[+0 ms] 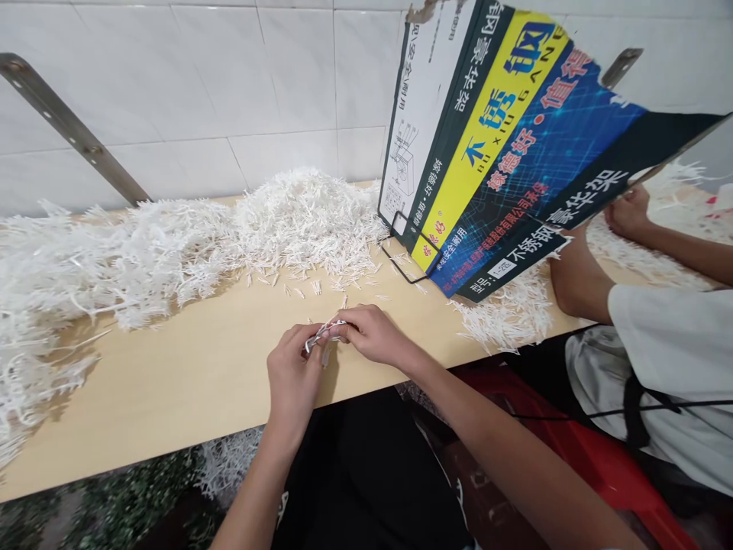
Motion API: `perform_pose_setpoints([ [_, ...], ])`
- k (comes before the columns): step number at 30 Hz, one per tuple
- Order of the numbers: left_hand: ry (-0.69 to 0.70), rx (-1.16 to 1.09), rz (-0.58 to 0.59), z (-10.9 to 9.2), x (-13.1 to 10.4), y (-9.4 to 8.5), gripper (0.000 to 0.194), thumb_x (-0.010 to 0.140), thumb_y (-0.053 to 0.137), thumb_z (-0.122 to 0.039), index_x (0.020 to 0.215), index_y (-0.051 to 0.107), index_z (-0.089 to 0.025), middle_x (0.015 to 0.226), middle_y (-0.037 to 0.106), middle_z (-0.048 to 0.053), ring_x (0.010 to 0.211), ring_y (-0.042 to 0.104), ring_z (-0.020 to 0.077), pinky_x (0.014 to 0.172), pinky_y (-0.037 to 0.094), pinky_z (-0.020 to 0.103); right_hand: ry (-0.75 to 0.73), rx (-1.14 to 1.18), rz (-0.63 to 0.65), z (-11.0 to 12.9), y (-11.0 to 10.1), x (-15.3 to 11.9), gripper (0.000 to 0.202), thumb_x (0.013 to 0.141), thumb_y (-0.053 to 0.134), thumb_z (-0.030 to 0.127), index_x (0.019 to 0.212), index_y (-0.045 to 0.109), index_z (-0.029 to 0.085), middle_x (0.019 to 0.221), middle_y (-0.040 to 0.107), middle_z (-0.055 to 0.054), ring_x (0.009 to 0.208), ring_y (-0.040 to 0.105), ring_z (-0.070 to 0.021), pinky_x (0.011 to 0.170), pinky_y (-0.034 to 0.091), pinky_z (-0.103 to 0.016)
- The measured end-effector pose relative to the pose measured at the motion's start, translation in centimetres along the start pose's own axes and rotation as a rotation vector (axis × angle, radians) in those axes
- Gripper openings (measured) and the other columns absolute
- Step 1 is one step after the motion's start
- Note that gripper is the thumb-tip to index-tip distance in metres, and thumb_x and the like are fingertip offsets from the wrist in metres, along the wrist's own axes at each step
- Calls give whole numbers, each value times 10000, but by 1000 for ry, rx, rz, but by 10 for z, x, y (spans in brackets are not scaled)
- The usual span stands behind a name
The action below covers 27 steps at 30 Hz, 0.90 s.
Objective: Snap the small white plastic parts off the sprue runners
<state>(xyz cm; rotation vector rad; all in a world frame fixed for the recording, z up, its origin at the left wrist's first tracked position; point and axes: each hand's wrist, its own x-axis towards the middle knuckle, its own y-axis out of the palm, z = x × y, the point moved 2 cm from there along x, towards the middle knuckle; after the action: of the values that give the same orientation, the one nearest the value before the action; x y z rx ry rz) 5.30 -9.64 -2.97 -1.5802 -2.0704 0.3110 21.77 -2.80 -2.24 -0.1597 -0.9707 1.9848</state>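
Observation:
Both my hands meet over the front part of the wooden table [188, 382]. My left hand [295, 367] is closed on one end of a small white-and-dark item [312, 341], whose exact shape is mostly covered by fingers. From the right, my right hand [372, 332] pinches the other end of it. A few thin white pieces lie under and just beyond the fingertips. Behind my hands, a large heap of white branching plastic pieces [303, 214] runs along the wall and down the left side of the table.
A printed cardboard sheet [492, 137] stands upright in a black wire stand [409, 279] at the right. More white pieces [509, 309] lie beside it. Beyond, another person's arms [681, 244] rest near the table. A metal bracket [80, 134] is on the wall.

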Motion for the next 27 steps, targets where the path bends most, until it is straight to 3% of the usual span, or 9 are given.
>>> perform_pose_setpoints([
  [4,265,389,181,4,6,-7,193,931,478,-172,905,668,-194,859,684,91,852,583,275,752,442,366,-118,-236,43,0,9,-2,177,958,568,136,831,676,198,802,708,-45,779,618,-195,760,386,-299],
  [7,312,445,281,8,7,-11,194,864,445,-102,857,612,-202,832,647,83,821,559,270,748,419,366,-201,-306,60,0,12,-4,178,930,541,92,852,665,195,820,698,-54,811,617,-204,798,395,-313],
  [10,155,281,274,14,3,-22,141,880,473,-153,807,579,-212,760,615,34,735,555,224,695,405,320,-145,-273,2,-5,8,-4,196,914,529,72,839,668,189,828,704,-52,819,625,-198,779,412,-297],
  [15,-170,-54,150,23,-2,-38,259,949,571,-434,832,617,-207,683,565,-22,621,514,158,594,384,255,173,-104,-203,-12,-3,2,240,960,508,86,874,708,188,856,749,-28,812,676,-174,746,452,-265],
  [18,-231,0,122,16,0,-32,291,940,590,-486,866,647,-211,676,576,-34,601,503,144,591,381,242,142,-155,-209,-3,-2,5,255,1028,505,212,1172,714,188,1065,753,-73,990,682,-210,869,490,-307],
  [20,-247,51,90,9,3,-26,301,942,584,-498,855,641,-216,653,576,-39,577,499,141,587,375,242,92,-214,-201,4,-1,4,411,1059,485,321,1434,573,180,1254,691,-119,1128,643,-239,936,497,-347],
  [22,-234,77,53,4,6,-19,301,954,563,-498,852,625,-222,655,596,-36,592,532,151,608,381,245,41,-243,-175,8,0,2,528,1058,496,428,1529,469,190,1322,645,-135,1184,614,-254,956,498,-364],
  [24,-195,87,52,2,8,-12,283,976,523,-480,876,609,-230,677,629,-28,621,569,166,626,383,249,-9,-214,-130,9,0,0,466,1046,531,456,1446,554,217,1249,678,-108,1142,630,-240,937,495,-341],
  [27,-127,133,114,2,10,-4,240,991,478,-427,904,602,-240,695,656,-16,622,575,181,617,353,254,-41,-125,-68,6,2,0,205,1040,564,347,1065,724,220,970,731,-42,914,663,-188,812,471,-275],
])
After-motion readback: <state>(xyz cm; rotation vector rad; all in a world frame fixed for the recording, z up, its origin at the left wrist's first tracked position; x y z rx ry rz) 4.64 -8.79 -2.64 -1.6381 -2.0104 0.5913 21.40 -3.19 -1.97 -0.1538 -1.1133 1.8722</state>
